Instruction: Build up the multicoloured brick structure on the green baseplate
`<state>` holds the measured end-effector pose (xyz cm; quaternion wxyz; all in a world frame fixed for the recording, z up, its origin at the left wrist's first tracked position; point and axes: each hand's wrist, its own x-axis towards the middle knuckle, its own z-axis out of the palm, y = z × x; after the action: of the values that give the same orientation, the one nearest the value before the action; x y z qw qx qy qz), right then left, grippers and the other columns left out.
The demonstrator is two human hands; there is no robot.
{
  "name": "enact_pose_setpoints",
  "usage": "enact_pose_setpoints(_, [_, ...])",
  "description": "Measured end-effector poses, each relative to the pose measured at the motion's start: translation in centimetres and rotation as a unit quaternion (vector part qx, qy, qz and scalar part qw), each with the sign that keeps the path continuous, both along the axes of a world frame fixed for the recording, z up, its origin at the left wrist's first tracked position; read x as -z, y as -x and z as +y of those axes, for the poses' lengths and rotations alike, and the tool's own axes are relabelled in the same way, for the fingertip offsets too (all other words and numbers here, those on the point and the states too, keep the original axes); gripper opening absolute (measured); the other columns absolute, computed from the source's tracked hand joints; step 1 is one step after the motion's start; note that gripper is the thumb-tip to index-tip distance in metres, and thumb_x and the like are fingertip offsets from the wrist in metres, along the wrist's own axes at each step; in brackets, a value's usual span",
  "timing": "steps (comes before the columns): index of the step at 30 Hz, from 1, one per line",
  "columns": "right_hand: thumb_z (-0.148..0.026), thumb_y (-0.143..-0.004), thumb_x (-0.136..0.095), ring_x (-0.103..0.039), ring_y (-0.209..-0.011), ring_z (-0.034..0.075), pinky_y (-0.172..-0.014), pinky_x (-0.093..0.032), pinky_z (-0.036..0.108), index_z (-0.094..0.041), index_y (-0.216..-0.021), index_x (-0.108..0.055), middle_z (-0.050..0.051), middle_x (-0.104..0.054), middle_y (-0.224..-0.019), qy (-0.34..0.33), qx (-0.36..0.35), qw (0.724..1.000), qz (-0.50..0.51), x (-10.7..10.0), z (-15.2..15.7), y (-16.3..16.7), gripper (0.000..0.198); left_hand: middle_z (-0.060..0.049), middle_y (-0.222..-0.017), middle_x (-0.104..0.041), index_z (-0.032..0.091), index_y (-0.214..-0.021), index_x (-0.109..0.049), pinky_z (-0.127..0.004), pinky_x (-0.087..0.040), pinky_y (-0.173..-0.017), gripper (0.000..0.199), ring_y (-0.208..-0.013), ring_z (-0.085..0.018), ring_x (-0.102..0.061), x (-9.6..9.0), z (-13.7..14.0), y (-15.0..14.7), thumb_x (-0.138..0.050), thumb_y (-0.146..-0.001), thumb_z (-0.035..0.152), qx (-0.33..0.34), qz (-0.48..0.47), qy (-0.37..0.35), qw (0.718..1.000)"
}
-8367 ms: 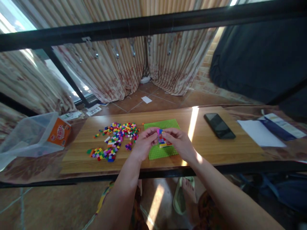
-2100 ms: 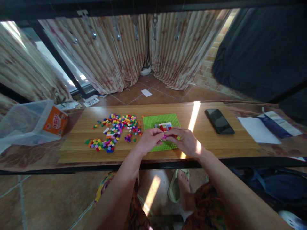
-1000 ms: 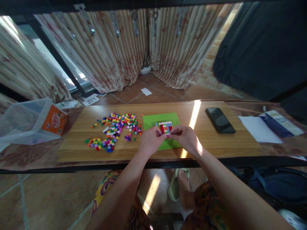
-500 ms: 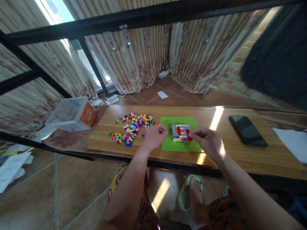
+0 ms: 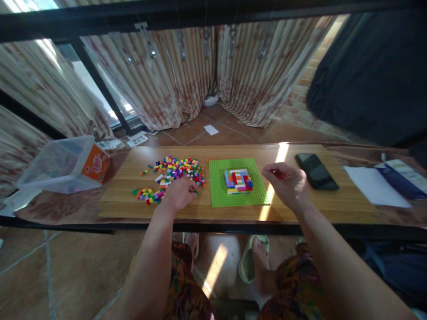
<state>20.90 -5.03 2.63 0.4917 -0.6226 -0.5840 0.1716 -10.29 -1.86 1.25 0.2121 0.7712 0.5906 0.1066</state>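
A low, multicoloured block of toy building bricks (image 5: 238,181) sits on the green baseplate (image 5: 218,195). My left hand (image 5: 180,194) is over the near right part of the loose brick pile (image 5: 176,168), its fingers curled in; a bit of green shows by the fingertips, but what they grip is unclear. Right of the baseplate, my right hand (image 5: 289,186) hovers with thumb and fingers drawn together. A small reddish patch shows between those fingers, too indistinct to name. Neither hand touches the brick block.
A black phone (image 5: 316,171) lies on the wooden table (image 5: 193,212) beyond my right hand. White paper (image 5: 376,186) is at the right end. A clear plastic bin (image 5: 56,164) with an orange label stands off the left end. A dark metal bar (image 5: 213,20) crosses above.
My left hand has moved left from beside the baseplate to the loose bricks. My right hand has drawn away from the brick block to the right. The camera view has shifted too.
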Motion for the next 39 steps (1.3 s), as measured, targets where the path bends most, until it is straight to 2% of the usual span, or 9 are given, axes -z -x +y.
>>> enact_pose_setpoints(5, [-0.035, -0.076, -0.070, -0.059, -0.062, 0.014, -0.060, -0.050, 0.028, -0.020, -0.076, -0.072, 0.004, -0.071, -0.074, -0.007, 0.031, 0.999, 0.026, -0.1, 0.1, -1.4, 0.016, -0.005, -0.080, -0.070, 0.020, -0.069, -0.072, -0.029, -0.044, -0.072, 0.010, -0.074, -0.019, -0.062, -0.4, 0.0, -0.3, -0.063, -0.072, 0.015, 0.025, -0.009, -0.040, 0.999])
enact_pose_setpoints(8, [-0.035, -0.078, -0.068, -0.059, -0.064, 0.014, -0.060, -0.049, 0.028, -0.019, -0.075, -0.071, 0.003, -0.070, -0.073, -0.017, -0.011, 0.999, 0.039, 0.1, -0.2, -0.6, 0.017, -0.004, -0.078, -0.070, 0.019, -0.073, -0.070, -0.029, -0.044, -0.070, 0.010, -0.073, -0.018, -0.061, -0.5, -0.1, -1.3, -0.061, -0.077, 0.020, 0.020, -0.085, -0.046, 0.995])
enact_pose_setpoints(11, [-0.032, -0.081, -0.067, -0.058, -0.064, 0.013, -0.060, -0.048, 0.027, -0.020, -0.076, -0.071, 0.001, -0.069, -0.073, -0.041, -0.080, 0.996, 0.027, 0.2, -0.5, 0.8, 0.014, -0.003, -0.078, -0.070, 0.017, -0.081, -0.070, -0.029, -0.046, -0.070, 0.013, -0.073, -0.017, -0.062, -0.6, -0.1, -3.1, -0.061, -0.080, 0.026, 0.015, -0.201, -0.009, 0.979])
enact_pose_setpoints(20, [-0.025, -0.086, -0.066, -0.063, -0.072, 0.013, -0.066, -0.051, 0.025, -0.023, -0.096, -0.073, 0.002, -0.071, -0.088, -0.030, -0.206, 0.978, -0.027, 0.4, -1.4, 3.9, 0.013, 0.000, -0.077, -0.067, 0.015, -0.081, -0.070, -0.026, -0.042, -0.073, 0.018, -0.072, -0.012, -0.056, -0.8, -0.9, -8.3, -0.068, -0.075, 0.033, 0.017, -0.453, 0.143, 0.880])
enact_pose_setpoints(27, [-0.026, -0.090, -0.062, -0.069, -0.083, 0.016, -0.076, -0.055, 0.029, -0.025, -0.104, -0.073, 0.004, -0.073, -0.099, -0.055, -0.221, 0.971, -0.073, 0.6, -1.4, 4.6, 0.018, 0.004, -0.063, -0.055, 0.013, -0.079, -0.069, -0.024, -0.031, -0.060, 0.024, -0.059, -0.007, -0.042, -0.6, -1.7, -9.5, -0.071, -0.071, 0.036, -0.002, -0.535, 0.225, 0.815])
enact_pose_setpoints(30, [-0.027, -0.091, -0.060, -0.070, -0.086, 0.018, -0.077, -0.056, 0.031, -0.025, -0.103, -0.073, 0.005, -0.074, -0.099, -0.064, -0.215, 0.969, -0.103, 0.8, -1.3, 4.8, 0.018, 0.004, -0.060, -0.052, 0.013, -0.077, -0.069, -0.023, -0.030, -0.060, 0.024, -0.058, -0.007, -0.041, -0.6, -2.0, -9.5, -0.068, -0.075, 0.036, -0.008, -0.532, 0.219, 0.818])
enact_pose_setpoints(33, [-0.029, -0.093, -0.058, -0.071, -0.089, 0.020, -0.077, -0.056, 0.032, -0.023, -0.105, -0.072, 0.007, -0.074, -0.102, -0.067, -0.210, 0.968, -0.122, 0.9, -1.3, 5.2, 0.020, 0.004, -0.061, -0.053, 0.013, -0.077, -0.070, -0.023, -0.034, -0.061, 0.025, -0.058, -0.008, -0.044, -0.4, -1.9, -9.0, -0.064, -0.080, 0.037, -0.001, -0.511, 0.193, 0.838])
enact_pose_setpoints(36, [-0.032, -0.094, -0.056, -0.070, -0.093, 0.020, -0.081, -0.056, 0.033, -0.022, -0.104, -0.070, 0.008, -0.073, -0.104, -0.061, -0.209, 0.969, -0.118, 0.8, -1.1, 5.5, 0.020, 0.002, -0.064, -0.059, 0.014, -0.076, -0.070, -0.023, -0.039, -0.064, 0.023, -0.062, -0.010, -0.051, 0.1, -0.9, -7.6, -0.060, -0.084, 0.033, -0.026, -0.445, 0.120, 0.887])
enact_pose_setpoints(39, [-0.032, -0.096, -0.052, -0.069, -0.099, 0.021, -0.085, -0.054, 0.033, -0.022, -0.103, -0.070, 0.008, -0.073, -0.107, -0.056, -0.210, 0.969, -0.119, 0.7, -1.0, 5.7, 0.022, -0.002, -0.076, -0.069, 0.016, -0.080, -0.070, -0.026, -0.045, -0.072, 0.016, -0.073, -0.014, -0.060, 0.5, 0.6, -5.8, -0.056, -0.086, 0.022, -0.111, -0.292, -0.003, 0.950])
